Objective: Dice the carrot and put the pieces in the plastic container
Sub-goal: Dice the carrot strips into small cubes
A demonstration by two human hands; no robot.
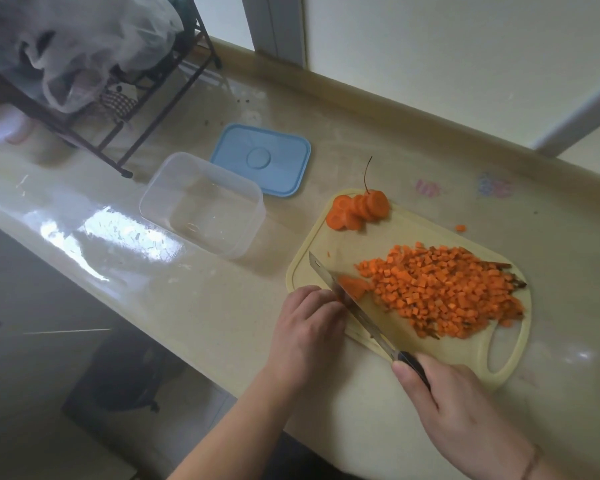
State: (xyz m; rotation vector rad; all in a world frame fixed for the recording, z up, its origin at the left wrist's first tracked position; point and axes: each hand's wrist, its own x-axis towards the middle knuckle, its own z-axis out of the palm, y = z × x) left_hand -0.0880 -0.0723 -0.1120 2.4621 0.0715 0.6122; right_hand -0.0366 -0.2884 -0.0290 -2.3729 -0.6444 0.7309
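Your right hand has its fingers wrapped round the knife handle, blade angled toward 11 o'clock across the cutting board. Your left hand curls at the blade's left side, fingers pinning a carrot piece under the edge. Diced carrot is heaped at the board's 3 o'clock; carrot slices sit at its 12. The plastic container stands on the desk at 10 o'clock, its blue lid just behind.
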